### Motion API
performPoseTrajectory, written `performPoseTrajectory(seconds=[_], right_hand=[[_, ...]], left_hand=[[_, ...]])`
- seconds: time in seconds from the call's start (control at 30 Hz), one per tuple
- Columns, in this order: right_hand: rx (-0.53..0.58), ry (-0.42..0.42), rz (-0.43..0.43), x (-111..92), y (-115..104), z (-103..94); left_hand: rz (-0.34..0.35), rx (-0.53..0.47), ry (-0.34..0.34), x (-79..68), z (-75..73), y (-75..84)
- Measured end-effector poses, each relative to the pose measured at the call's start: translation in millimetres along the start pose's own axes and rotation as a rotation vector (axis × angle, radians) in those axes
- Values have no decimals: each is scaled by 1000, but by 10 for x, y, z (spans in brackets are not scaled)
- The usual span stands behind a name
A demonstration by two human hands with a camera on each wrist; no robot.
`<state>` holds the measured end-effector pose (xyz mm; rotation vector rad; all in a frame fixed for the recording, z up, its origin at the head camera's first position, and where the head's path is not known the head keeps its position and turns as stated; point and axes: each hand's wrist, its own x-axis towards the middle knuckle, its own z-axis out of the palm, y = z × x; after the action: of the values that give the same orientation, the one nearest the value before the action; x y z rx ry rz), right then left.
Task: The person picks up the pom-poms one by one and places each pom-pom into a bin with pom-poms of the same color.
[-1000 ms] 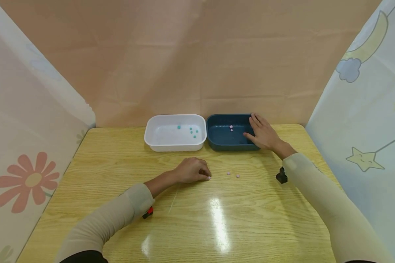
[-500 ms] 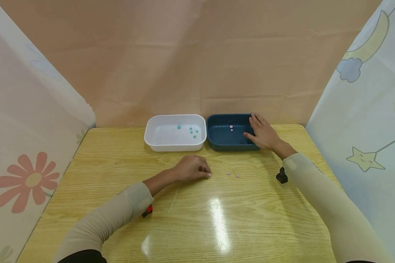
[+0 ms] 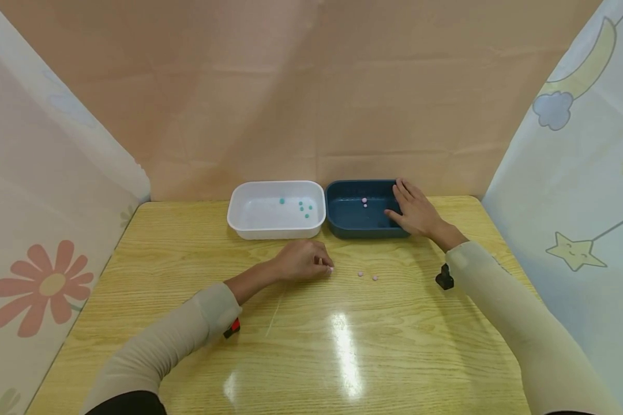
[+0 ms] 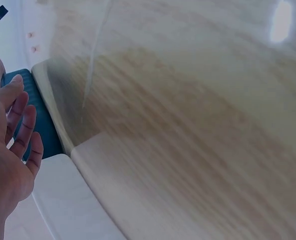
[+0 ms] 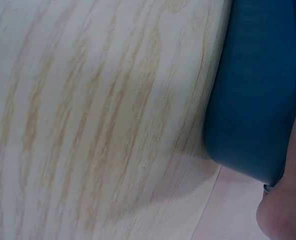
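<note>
In the head view my left hand [image 3: 302,260] pinches a small pink ball [image 3: 331,270] between thumb and fingertips, slightly above the table. Two more pink balls lie on the wood to its right, a nearer one [image 3: 360,274] and a farther one [image 3: 375,278]. My right hand [image 3: 416,213] rests on the right end of a dark blue tub [image 3: 363,232], fingers fairly straight over the rim. Inside that tub are two pink balls [image 3: 364,200]. The left wrist view shows my left hand [image 4: 10,145] with curled fingers; the pinched ball is hard to make out there.
Left of the blue tub, and touching or nearly touching it, stands a white tub [image 3: 275,234] holding several small green balls [image 3: 301,208]. Both tubs sit at the back edge of the wooden table [image 3: 394,346], before a tan backdrop [image 3: 311,104]. Printed cloth walls flank both sides.
My left hand has lifted slightly and shifted toward the tubs with the pink ball pinched in it. The right hand stays on the blue tub.
</note>
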<state>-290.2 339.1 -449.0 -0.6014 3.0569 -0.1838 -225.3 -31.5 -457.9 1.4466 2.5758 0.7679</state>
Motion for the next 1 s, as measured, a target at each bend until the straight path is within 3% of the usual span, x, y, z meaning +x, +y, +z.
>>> performPoseTrajectory(seconds=[0.47, 1.0], right_hand=[[-23, -25, 10, 26, -10, -10], [-30, -17, -4, 42, 10, 1]], left_hand=[[33, 22, 34, 125, -82, 5], [-35, 47, 82, 248, -306, 99]])
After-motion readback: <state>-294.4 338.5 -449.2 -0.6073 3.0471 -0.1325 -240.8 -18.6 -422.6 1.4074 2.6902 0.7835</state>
